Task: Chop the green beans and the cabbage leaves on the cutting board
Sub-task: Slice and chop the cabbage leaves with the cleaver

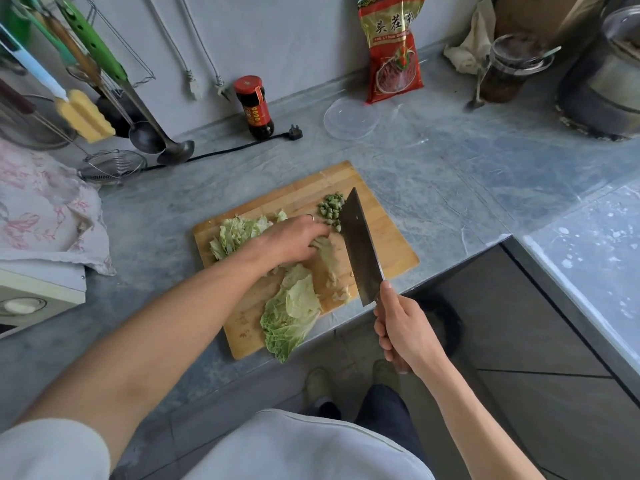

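Note:
A wooden cutting board [388, 237] lies on the grey counter. Chopped green bean pieces [331, 209] sit in a small pile at its far side. Cabbage leaves [294, 310] spread over the board's near and left parts, one leaf hanging over the near edge. My left hand [298, 239] presses down on the cabbage in the middle of the board, fingers bent toward the blade. My right hand [403, 329] grips the handle of a cleaver [360, 247]. Its blade stands on the board just right of my left fingers, next to the beans.
A dark sauce bottle [256, 107], a black plug and cord [294, 133] and a clear plastic lid [351, 117] lie behind the board. A red food packet [394, 50], a jar with a spoon [512, 69] and a metal pot [606, 81] stand at the back right. Ladles and a strainer [114, 164] hang at left.

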{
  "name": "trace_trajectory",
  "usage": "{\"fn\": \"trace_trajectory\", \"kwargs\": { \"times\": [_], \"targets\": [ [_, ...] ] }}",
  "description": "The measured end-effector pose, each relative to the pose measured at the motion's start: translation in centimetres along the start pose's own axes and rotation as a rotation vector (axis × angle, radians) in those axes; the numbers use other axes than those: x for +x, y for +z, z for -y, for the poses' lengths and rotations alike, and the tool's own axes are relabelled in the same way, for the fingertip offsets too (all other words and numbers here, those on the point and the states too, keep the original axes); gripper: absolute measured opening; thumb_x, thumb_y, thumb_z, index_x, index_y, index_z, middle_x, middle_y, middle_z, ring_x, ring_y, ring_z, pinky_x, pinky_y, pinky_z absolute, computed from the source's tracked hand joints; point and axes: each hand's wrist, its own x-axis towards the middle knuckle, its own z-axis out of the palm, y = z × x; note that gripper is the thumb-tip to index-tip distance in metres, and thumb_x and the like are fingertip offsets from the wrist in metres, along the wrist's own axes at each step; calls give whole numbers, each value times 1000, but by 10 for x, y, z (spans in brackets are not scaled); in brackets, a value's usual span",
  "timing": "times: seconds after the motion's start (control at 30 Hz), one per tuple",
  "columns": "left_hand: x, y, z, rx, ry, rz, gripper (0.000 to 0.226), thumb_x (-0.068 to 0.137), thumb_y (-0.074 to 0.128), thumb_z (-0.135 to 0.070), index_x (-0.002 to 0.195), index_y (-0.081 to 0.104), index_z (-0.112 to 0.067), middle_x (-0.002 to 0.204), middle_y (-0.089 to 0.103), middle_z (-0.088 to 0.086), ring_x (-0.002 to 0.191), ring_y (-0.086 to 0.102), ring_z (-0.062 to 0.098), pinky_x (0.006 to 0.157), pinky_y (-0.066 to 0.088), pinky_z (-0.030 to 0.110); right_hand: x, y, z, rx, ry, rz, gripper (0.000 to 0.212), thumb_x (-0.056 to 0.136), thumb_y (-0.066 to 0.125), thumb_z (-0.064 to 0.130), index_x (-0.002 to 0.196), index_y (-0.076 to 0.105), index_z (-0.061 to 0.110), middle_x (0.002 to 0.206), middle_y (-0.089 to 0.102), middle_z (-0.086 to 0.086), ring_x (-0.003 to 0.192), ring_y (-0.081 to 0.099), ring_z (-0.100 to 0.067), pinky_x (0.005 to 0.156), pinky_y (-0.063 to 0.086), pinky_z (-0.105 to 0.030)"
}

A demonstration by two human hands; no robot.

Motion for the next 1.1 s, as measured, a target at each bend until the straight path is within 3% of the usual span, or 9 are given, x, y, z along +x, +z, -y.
{"fn": "trace_trajectory", "kwargs": {
  "times": [0.07, 0.17, 0.33, 0.4, 0.53, 0.67, 0.87, 0.93, 1.1],
  "targets": [
    [-11, -7, 12, -130, -105, -88, 40, 91, 67, -10, 129, 59, -18, 119, 58, 1, 77, 68, 20, 66, 60, 35, 2, 3, 5, -11, -12, 11, 65, 101, 26, 63, 70, 50, 10, 49, 52, 0, 43, 50, -19, 53, 48, -35],
    [-26, -17, 36, -99, -262, -182, 47, 89, 70, -12, 134, 57, -19, 122, 61, 7, 89, 65, 23, 72, 52, 28, 6, 10, 14, -24, -33, 33, 65, 100, 26, 64, 70, 50, 12, 48, 51, 0, 42, 48, -19, 51, 46, -35],
    [-45, -15, 61, -40, -444, -82, 59, 87, 72, -20, 142, 51, -25, 132, 56, 10, 108, 61, 26, 84, 52, 36, 8, 21, 23, -68, -61, 66, 64, 100, 26, 63, 69, 50, 13, 48, 52, 0, 43, 49, -20, 51, 46, -36],
    [-47, -14, 58, -38, -422, -120, 60, 86, 72, -27, 141, 51, -24, 132, 55, 8, 113, 58, 26, 86, 51, 36, 7, 21, 24, -91, -70, 71, 64, 101, 25, 63, 69, 51, 13, 48, 52, 1, 42, 49, -19, 49, 45, -33],
    [-44, -14, 28, -78, -258, -292, 46, 88, 67, -20, 133, 58, -21, 135, 57, 6, 124, 53, 24, 98, 49, 38, 5, 12, 22, -131, -93, 39, 64, 102, 26, 60, 72, 52, 10, 48, 53, -1, 41, 50, -19, 47, 44, -31],
    [-33, 3, -17, -135, -143, -117, 42, 89, 69, -28, 130, 61, -22, 128, 60, 3, 108, 61, 19, 88, 51, 31, 2, 0, 14, -122, -85, -20, 64, 102, 28, 59, 69, 50, 9, 50, 53, -2, 40, 49, -20, 49, 45, -34],
    [-10, 47, -54, 110, -191, 94, 91, 68, 73, -70, 136, 52, -13, 133, 53, 16, 123, 51, 31, 99, 50, 46, -4, -12, 0, -62, -56, -97, 63, 101, 30, 60, 72, 52, 8, 52, 53, -2, 42, 50, -21, 49, 49, -40],
    [-8, 52, -58, 91, -194, 82, 92, 69, 74, -68, 138, 50, -12, 132, 52, 18, 122, 50, 31, 101, 48, 46, -7, -13, -2, -54, -58, -103, 61, 102, 30, 59, 73, 52, 9, 50, 52, 0, 42, 49, -20, 50, 49, -39],
    [-13, 60, -61, -100, -16, 33, 51, 86, 75, -36, 132, 62, -19, 127, 51, 12, 116, 54, 26, 100, 46, 35, -12, -14, -8, -37, -43, -102, 61, 102, 29, 58, 74, 52, 9, 50, 52, 1, 42, 49, -19, 50, 49, -35]
  ]
}}
